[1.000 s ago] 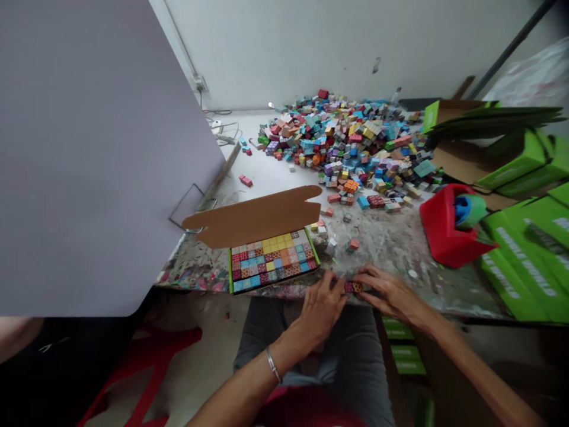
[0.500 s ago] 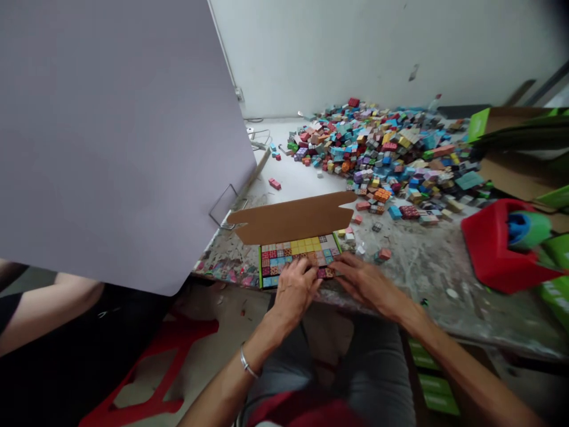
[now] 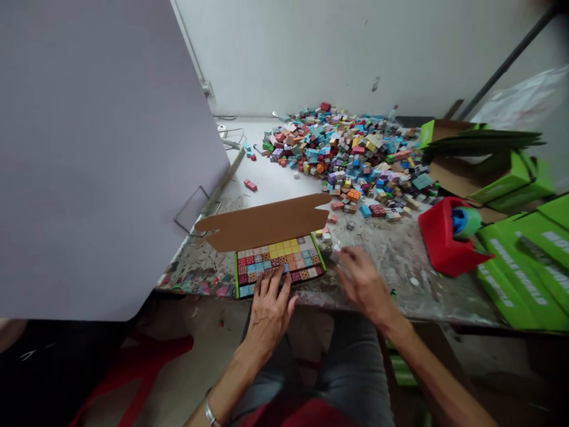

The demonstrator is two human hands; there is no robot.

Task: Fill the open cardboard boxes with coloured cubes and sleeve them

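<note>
A shallow box with green edges (image 3: 237, 279) lies at the table's front edge, filled with rows of small patterned blocks (image 3: 284, 249) in yellow, red, blue and orange. Its brown cardboard flap (image 3: 267, 222) stands out behind it. My left hand (image 3: 269, 299) rests on the lower rows, fingers stretched and slightly apart. To the right of the box, my right hand (image 3: 364, 281) hovers low over the table with bent fingers, the thumb apart from them. A small shiny clear scrap (image 3: 337, 245) is by its fingertips; I see nothing held.
A large heap of coloured blocks (image 3: 338, 148) spreads against the wall. At the right are a red container (image 3: 444, 237) holding a roll of tape (image 3: 466, 222), and green boxes (image 3: 511, 284). A grey panel (image 3: 102, 160) blocks the left, with a wire handle (image 3: 191, 210) near its edge.
My right hand has lifted off the box and moved right. My left hand has stretched out over the lower rows. The view has turned to the right.
</note>
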